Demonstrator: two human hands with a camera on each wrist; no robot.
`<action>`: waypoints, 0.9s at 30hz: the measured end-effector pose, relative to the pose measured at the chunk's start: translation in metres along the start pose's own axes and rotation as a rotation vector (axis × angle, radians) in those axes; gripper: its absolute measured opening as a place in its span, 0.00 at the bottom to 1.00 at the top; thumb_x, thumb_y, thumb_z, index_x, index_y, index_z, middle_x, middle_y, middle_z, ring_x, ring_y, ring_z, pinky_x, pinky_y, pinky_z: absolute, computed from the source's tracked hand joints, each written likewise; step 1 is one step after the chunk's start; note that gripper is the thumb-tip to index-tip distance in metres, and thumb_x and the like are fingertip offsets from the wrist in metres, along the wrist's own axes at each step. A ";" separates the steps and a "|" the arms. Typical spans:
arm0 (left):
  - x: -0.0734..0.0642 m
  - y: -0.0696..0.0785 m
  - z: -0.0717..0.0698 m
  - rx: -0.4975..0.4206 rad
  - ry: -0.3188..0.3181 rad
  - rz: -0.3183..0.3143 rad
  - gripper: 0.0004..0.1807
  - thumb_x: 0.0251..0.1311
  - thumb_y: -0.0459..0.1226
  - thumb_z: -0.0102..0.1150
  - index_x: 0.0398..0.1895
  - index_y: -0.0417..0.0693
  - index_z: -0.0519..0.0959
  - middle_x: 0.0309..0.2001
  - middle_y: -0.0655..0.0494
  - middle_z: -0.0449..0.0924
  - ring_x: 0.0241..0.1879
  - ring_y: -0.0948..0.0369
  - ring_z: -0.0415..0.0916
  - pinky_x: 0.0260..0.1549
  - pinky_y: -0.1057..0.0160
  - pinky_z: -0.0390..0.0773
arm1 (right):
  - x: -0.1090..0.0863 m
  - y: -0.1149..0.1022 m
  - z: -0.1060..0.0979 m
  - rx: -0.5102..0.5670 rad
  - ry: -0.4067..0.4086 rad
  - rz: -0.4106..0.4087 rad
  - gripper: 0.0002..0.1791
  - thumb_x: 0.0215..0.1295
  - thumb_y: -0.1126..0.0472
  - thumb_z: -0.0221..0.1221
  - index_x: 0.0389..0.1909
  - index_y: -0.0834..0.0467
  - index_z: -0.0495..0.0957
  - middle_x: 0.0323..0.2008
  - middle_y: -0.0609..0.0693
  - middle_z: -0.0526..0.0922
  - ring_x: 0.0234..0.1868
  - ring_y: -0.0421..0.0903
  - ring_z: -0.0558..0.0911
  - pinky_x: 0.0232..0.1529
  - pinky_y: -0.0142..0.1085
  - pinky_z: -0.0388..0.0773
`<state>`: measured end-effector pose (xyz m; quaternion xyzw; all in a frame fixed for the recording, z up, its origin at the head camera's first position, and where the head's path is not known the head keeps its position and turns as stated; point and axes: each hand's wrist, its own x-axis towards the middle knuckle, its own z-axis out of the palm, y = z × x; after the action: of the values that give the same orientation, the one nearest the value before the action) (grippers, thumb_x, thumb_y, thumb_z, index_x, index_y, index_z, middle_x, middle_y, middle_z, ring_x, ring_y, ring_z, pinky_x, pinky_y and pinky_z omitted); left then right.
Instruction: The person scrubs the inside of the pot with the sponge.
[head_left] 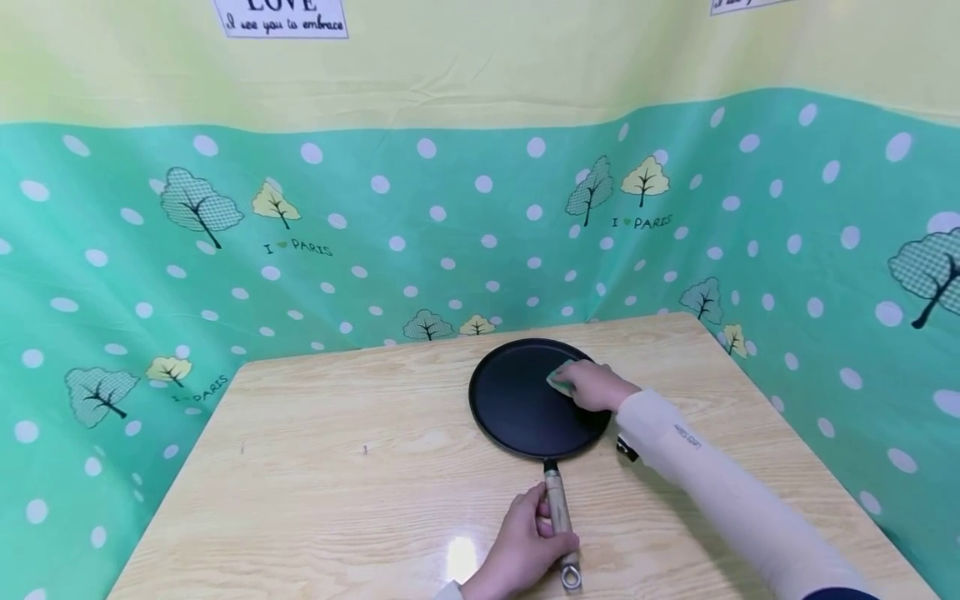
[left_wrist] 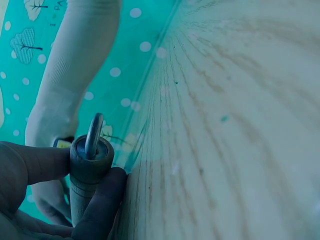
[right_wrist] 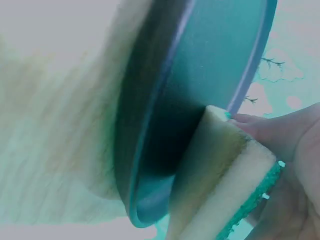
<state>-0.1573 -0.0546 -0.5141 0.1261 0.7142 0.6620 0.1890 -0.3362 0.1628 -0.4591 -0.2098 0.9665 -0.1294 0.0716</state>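
A flat round black pan (head_left: 517, 400) lies on the wooden table, its handle (head_left: 558, 504) pointing toward me. My left hand (head_left: 521, 537) grips that handle near its end, fingers and thumb around it; in the left wrist view the metal hanging ring (left_wrist: 94, 137) stands at the handle's tip. Over the right part of the pan, my right hand (head_left: 594, 385) holds a sponge (head_left: 561, 379) against the black surface. Up close in the right wrist view, the sponge (right_wrist: 220, 185) shows a pale soft side toward the pan and a green scouring side toward the palm.
The light wooden table (head_left: 322, 467) stretches out to the left of the pan. A green and yellow patterned curtain (head_left: 450, 208) hangs behind the table and along both sides. Part of a small black object (head_left: 627, 450) shows under the right wrist.
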 end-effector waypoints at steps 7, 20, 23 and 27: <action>0.000 0.000 -0.001 0.006 -0.004 -0.002 0.46 0.54 0.24 0.71 0.73 0.16 0.57 0.46 0.48 0.66 0.40 0.60 0.71 0.32 0.74 0.76 | -0.035 -0.004 0.003 -0.001 0.023 -0.033 0.23 0.70 0.76 0.54 0.64 0.64 0.82 0.64 0.64 0.80 0.67 0.68 0.76 0.59 0.74 0.73; 0.000 -0.002 -0.001 0.015 0.004 -0.013 0.47 0.54 0.25 0.72 0.73 0.16 0.57 0.46 0.48 0.66 0.40 0.59 0.69 0.31 0.74 0.75 | -0.078 -0.041 0.022 0.058 0.104 -0.155 0.22 0.68 0.79 0.58 0.61 0.64 0.84 0.61 0.63 0.82 0.63 0.67 0.79 0.57 0.71 0.77; -0.001 -0.002 -0.002 0.029 -0.004 -0.014 0.47 0.55 0.26 0.72 0.74 0.16 0.56 0.46 0.48 0.66 0.41 0.59 0.69 0.32 0.74 0.76 | -0.080 -0.052 0.028 0.084 0.117 -0.213 0.22 0.69 0.79 0.58 0.60 0.62 0.85 0.61 0.62 0.83 0.62 0.67 0.80 0.54 0.73 0.76; 0.000 -0.004 -0.001 0.038 0.001 0.016 0.45 0.54 0.26 0.72 0.73 0.19 0.60 0.45 0.49 0.66 0.39 0.61 0.69 0.32 0.74 0.74 | -0.072 -0.068 0.032 0.122 0.084 -0.249 0.21 0.72 0.74 0.59 0.62 0.61 0.84 0.63 0.60 0.82 0.66 0.66 0.77 0.58 0.74 0.72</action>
<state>-0.1574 -0.0562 -0.5175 0.1349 0.7257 0.6499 0.1809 -0.2388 0.1271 -0.4645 -0.3177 0.9255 -0.2043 0.0271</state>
